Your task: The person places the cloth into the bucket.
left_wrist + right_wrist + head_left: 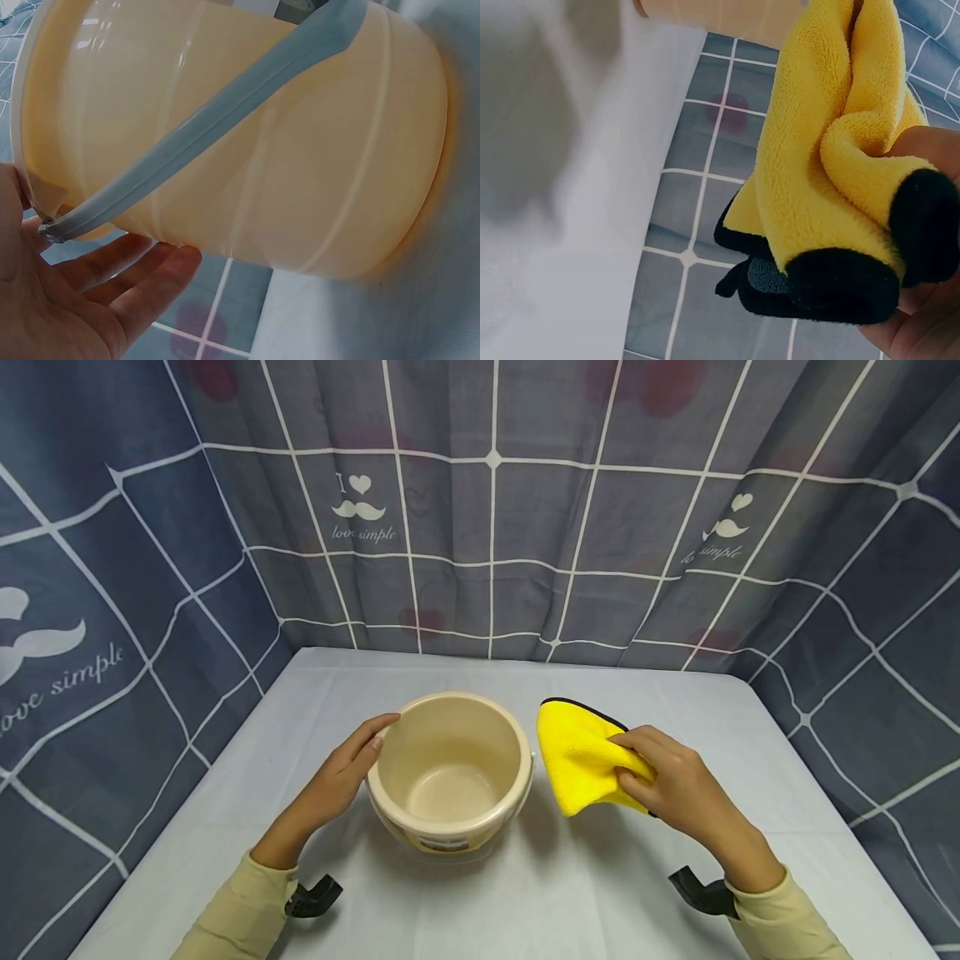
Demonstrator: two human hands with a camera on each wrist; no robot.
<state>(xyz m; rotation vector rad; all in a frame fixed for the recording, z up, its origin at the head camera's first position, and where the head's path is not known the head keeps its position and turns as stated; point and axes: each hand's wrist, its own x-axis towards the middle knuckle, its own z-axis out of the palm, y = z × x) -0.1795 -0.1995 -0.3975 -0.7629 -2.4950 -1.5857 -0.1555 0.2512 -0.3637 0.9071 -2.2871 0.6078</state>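
A cream bucket [450,760] stands upright on the white table, its inside bare. My left hand [345,772] holds its left rim; in the left wrist view several fingers [161,274] lie along the outer wall, close to the end of the grey handle [202,135]. To the right of the bucket, my right hand [671,781] pinches a folded yellow cloth [577,756] with black edging, raised above the table. The right wrist view shows the fluffy cloth [810,165] bunched, with a grey underside at one corner; some of the fingers are hidden behind it.
The white-covered table [630,893] reaches back to a grey checked curtain [450,535], which also closes off both sides. Black straps [315,897] show at both wrists, below beige sleeves [243,910].
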